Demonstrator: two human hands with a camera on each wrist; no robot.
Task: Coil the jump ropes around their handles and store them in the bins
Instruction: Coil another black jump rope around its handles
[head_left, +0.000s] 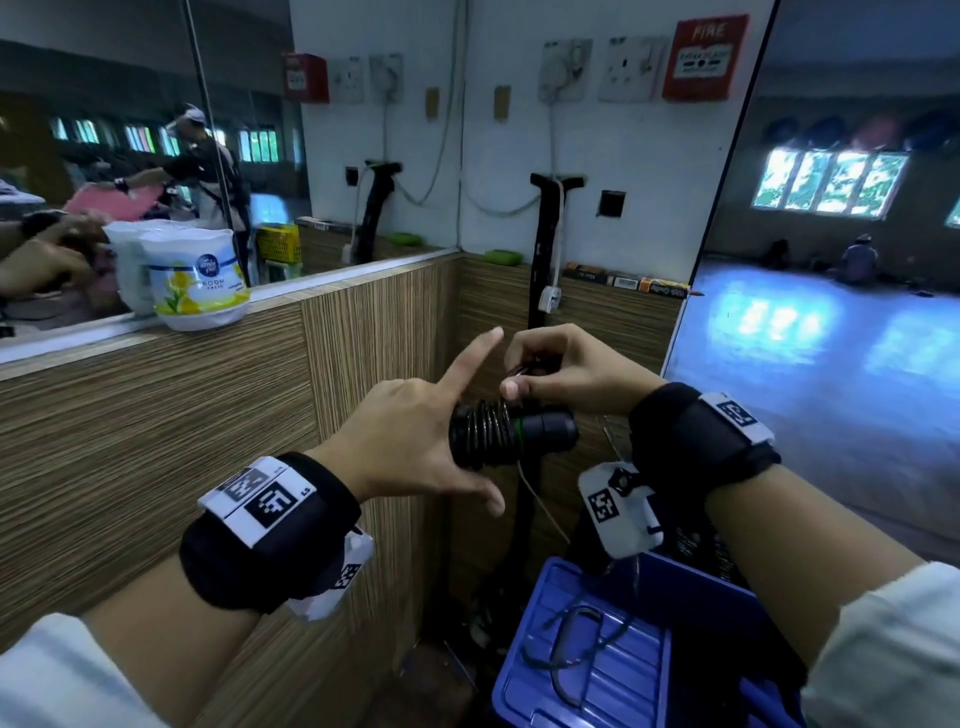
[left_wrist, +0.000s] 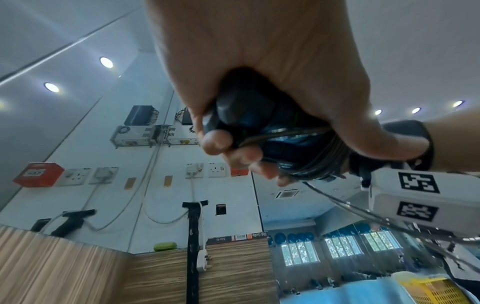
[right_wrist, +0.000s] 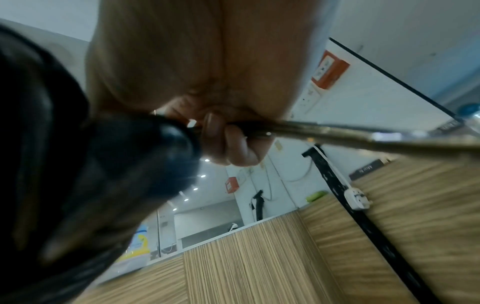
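at frame centre the left hand (head_left: 415, 441) grips the black cylindrical plastic handles (head_left: 511, 434), index finger straight, while the right hand (head_left: 566, 371) pinches the thin dark rope (right_wrist: 324, 129); slack tension would likely loosen the coils.

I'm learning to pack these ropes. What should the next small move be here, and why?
Probably lay one more turn of rope beside the coils. The left hand grips the handles, already wrapped in several turns, and the right hand pinches rope just above them, with slack trailing down toward the blue bin. Storing looks premature.
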